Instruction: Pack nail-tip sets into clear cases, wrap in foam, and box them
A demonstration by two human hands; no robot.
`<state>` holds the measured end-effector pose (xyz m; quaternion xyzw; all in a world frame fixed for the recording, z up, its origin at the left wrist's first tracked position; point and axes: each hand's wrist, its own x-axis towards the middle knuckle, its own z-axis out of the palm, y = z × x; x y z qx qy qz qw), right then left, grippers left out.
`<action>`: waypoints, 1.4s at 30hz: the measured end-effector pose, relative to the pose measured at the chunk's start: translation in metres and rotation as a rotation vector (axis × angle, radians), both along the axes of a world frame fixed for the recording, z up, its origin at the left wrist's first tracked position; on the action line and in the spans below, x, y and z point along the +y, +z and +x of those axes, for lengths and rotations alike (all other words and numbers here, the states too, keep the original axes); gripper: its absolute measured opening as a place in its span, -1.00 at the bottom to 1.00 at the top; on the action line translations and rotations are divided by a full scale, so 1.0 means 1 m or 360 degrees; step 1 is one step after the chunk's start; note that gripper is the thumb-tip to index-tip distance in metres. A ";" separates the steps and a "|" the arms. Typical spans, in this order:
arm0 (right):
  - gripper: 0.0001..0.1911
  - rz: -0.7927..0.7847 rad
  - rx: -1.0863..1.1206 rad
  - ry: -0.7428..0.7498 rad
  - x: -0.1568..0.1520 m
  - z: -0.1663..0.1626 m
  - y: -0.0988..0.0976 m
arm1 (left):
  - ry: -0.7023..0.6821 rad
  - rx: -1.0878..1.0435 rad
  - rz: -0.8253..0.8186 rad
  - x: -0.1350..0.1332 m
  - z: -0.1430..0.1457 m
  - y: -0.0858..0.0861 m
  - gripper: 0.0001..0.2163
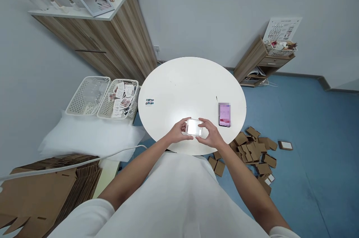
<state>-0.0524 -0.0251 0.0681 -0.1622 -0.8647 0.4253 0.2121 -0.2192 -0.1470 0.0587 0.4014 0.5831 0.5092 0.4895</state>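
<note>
Between my two hands, over the near edge of a round white table (190, 81), is a small clear box (193, 127) with rounded corners. Its top shines with glare, so what lies inside cannot be made out. My left hand (180, 131) grips its left side, thumb at the near edge and fingers at the far one. On the right side my right hand (209, 133) holds it too, with fingertips on the top right corner. A phone (224, 114) with a pink screen lies right of my right hand. Further left rests a small card with coloured round spots (149, 102).
Left of the table stand a white basket of printed cards (121, 99) and another basket with clear plastic (89, 96). White foam sheets (92, 137) and flat cardboard (47, 193) lie nearer. Brown boxes (252, 152) are heaped on the floor at right.
</note>
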 end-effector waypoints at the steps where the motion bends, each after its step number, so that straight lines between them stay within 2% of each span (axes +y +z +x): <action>1: -0.55 -0.0004 0.0002 -0.0001 0.000 0.000 0.001 | -0.0004 -0.0002 0.0008 0.000 0.000 0.001 -0.17; 6: -0.56 -0.0027 0.0000 0.0019 0.000 -0.001 0.003 | 0.0001 -0.0040 0.0023 0.001 0.002 0.004 -0.11; 23: -0.59 -0.0104 0.0028 -0.0047 0.005 0.002 0.005 | 0.0055 -0.0217 0.0057 0.007 0.011 0.006 -0.25; 28: -0.61 -0.0250 0.0069 -0.0061 0.006 0.004 0.004 | 0.0071 -0.0330 0.0061 0.006 0.016 0.004 -0.25; 32: -0.58 -0.0236 0.0035 -0.0040 0.008 0.003 0.008 | 0.0160 -0.0404 0.0057 0.005 0.021 0.002 -0.23; 36: -0.58 -0.0343 0.0007 -0.0027 0.012 0.000 0.010 | 0.0133 -0.0461 0.0055 0.007 0.020 0.003 -0.20; 40: -0.57 -0.0357 -0.0040 0.0011 0.015 0.003 0.007 | 0.0159 -0.0479 -0.0036 0.004 0.016 0.001 -0.23; 42: -0.57 -0.0324 -0.0081 0.0021 0.015 0.006 0.005 | 0.0211 -0.0464 -0.0139 0.001 0.015 -0.003 -0.32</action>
